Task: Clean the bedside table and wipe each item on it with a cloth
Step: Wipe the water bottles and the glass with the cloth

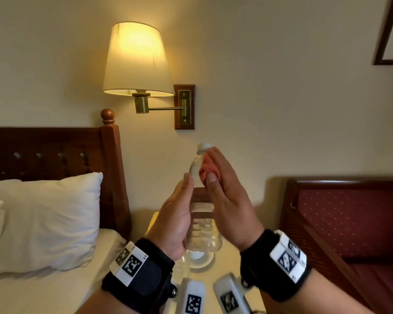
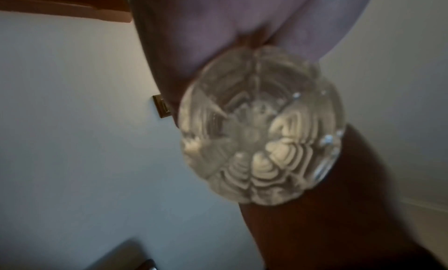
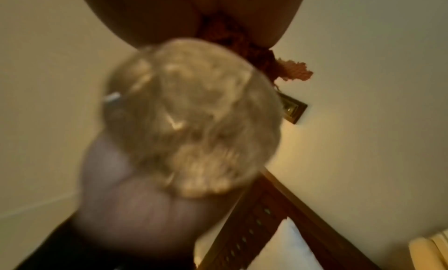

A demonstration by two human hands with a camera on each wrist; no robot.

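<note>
A clear plastic water bottle point(image 1: 202, 223) with a white cap is held upright in the air above the cream bedside table point(image 1: 228, 265). My left hand point(image 1: 179, 214) grips its lower body from the left. My right hand point(image 1: 227, 196) holds a bunched pink cloth point(image 1: 208, 169) against the bottle's shoulder, just under the cap, with the thumb on the cloth. In the left wrist view the bottle's ribbed base point(image 2: 261, 128) fills the centre below my left palm point(image 2: 218, 24). The right wrist view shows the blurred bottle base point(image 3: 191, 120) and a corner of the cloth point(image 3: 293, 72).
A clear glass item point(image 1: 201, 260) sits on the table under the bottle. A lit wall lamp point(image 1: 136, 60) hangs above. The bed's wooden headboard point(image 1: 110, 159) and a white pillow point(image 1: 45, 218) are at the left, a red upholstered seat point(image 1: 349, 223) at the right.
</note>
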